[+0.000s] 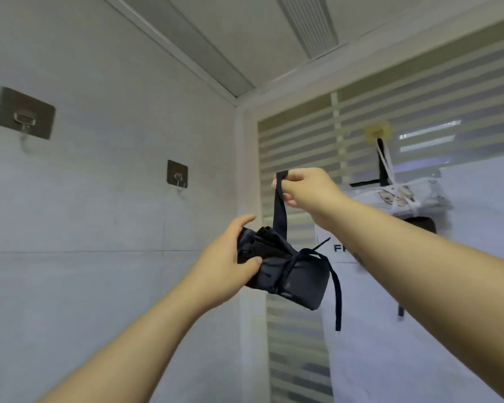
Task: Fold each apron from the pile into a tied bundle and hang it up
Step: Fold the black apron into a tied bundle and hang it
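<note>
Now the left hand [230, 258] clamps its grip on the tied apron bundle [293, 276] in mid-air near the corner of the wall [105, 228]; the right hand [304, 190] pinches its strap [280, 212] above. If that strap, seemingly a narrow loop, misses the hook [177, 178], the bundle could drop.

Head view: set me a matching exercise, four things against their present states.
1 dark tied apron bundle
2 dark loop strap
3 square-plated metal wall hook nearest the corner
4 white tied apron bundle

a hangs from yellow hook
b holds nothing
c gripped by left hand
d pinched by right hand

Pairs: 1-c, 2-d, 3-b, 4-a
</note>
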